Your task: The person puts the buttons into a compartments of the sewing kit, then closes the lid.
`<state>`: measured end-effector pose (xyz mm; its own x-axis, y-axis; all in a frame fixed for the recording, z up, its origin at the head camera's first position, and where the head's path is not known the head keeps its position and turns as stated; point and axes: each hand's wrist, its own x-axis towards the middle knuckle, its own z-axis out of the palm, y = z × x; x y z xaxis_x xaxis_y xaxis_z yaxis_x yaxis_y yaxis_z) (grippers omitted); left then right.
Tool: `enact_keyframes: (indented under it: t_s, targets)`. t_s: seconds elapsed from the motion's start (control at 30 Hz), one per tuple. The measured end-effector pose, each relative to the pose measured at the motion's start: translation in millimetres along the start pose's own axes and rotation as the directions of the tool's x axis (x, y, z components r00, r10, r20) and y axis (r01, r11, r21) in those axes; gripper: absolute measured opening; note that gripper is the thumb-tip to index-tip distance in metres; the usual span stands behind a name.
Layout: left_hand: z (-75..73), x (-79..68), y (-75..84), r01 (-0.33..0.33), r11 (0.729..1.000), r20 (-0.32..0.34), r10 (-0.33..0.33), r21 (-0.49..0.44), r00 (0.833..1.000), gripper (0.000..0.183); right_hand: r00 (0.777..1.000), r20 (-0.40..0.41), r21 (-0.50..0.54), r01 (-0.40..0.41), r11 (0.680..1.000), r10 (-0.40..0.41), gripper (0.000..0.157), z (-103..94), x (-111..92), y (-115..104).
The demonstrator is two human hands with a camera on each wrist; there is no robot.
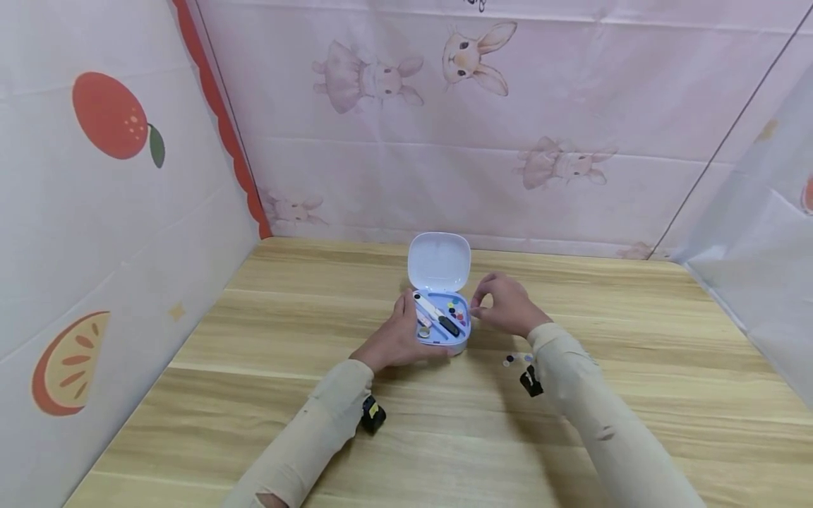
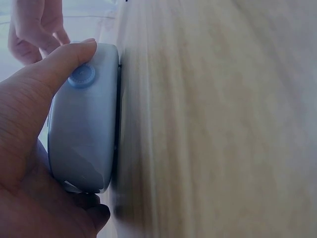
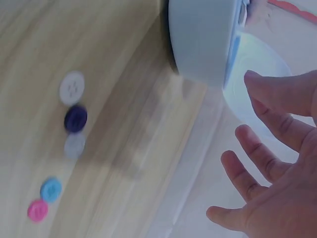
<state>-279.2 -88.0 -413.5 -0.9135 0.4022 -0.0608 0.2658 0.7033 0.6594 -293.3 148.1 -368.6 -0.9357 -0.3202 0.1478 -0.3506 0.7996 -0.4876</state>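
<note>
A small pale-blue box (image 1: 462,346) stands on the table with its white lid (image 1: 439,261) raised at the back. Its blue tray holds several coloured buttons (image 1: 454,310), a white-and-black slim tool (image 1: 448,325) and a small round metallic piece (image 1: 423,331). My left hand (image 1: 399,339) grips the box from the left, its thumb along the front beside a round blue catch (image 2: 82,76). At the box's right edge is my right hand (image 1: 506,305), thumb and index fingertips brought together and the other fingers spread. I cannot tell whether anything small is pinched there.
To the right of the box, loose buttons lie on the wooden table (image 1: 305,310): a white one (image 3: 72,88), a dark purple one (image 3: 76,119), a pale one (image 3: 74,145), a blue one (image 3: 51,189) and a pink one (image 3: 37,210). A rabbit-print cloth (image 1: 394,183) hangs behind.
</note>
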Motion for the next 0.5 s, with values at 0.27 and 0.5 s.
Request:
enact_keyframes:
  t_s: [0.27, 0.5]
  targets:
    - [-3.0, -2.8, 2.2, 0.021, 1.0, 0.007, -0.021, -0.006, 1.0, 0.139, 0.998, 0.055, -0.07, 0.005, 0.998, -0.001, 0.009, -10.8, -11, 13]
    - [-2.3, -1.6, 1.5, 0.008, 1.0, 0.01, -0.008, -0.011, 1.0, 0.137, 0.986, 0.163, -0.133, -0.016, 0.991, 0.038, 0.008, -14.5, -19, 20]
